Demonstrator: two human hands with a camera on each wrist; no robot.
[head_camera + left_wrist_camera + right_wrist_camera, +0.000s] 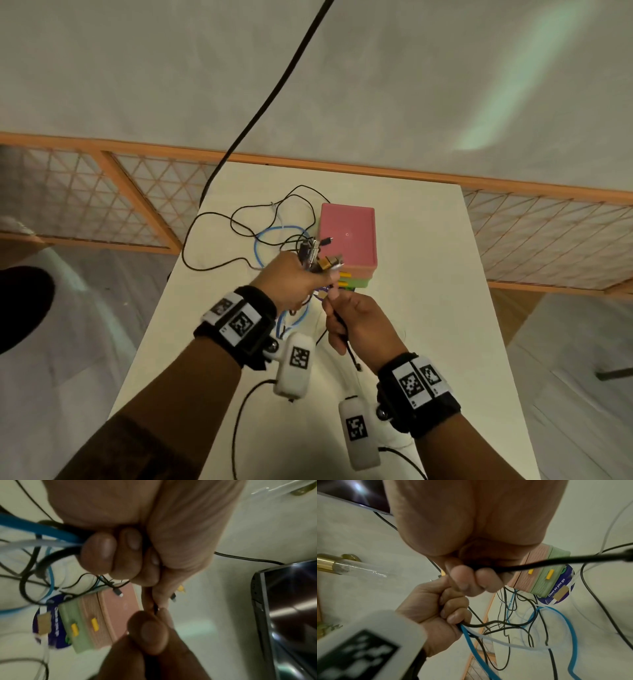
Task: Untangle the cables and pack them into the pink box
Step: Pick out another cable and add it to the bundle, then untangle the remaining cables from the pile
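From above, the person's left hand (294,279) is raised over the white bench (421,308), fingers closed round a bunch of cables (310,255) whose plug ends stick up out of the fist. The right hand (356,322) sits just beside it, curled round a single black cable (352,356) whose free end hangs below the fist. The pink box (347,234) stands lid shut on top of a green box, just beyond the hands, with black and blue cable loops lying loose on the bench to its left.

At the left wrist, the left hand's fingers (109,553) are folded tight on a blue cable (34,527), a white one and black ones. The right hand's fingertips (150,631) meet it below, pinching a thin black lead.

At the right wrist, the right hand's fingers (471,580) wrap the thick black cable (556,561), which runs off to the right. The left fist (436,609) below grips the blue, white and black strands.
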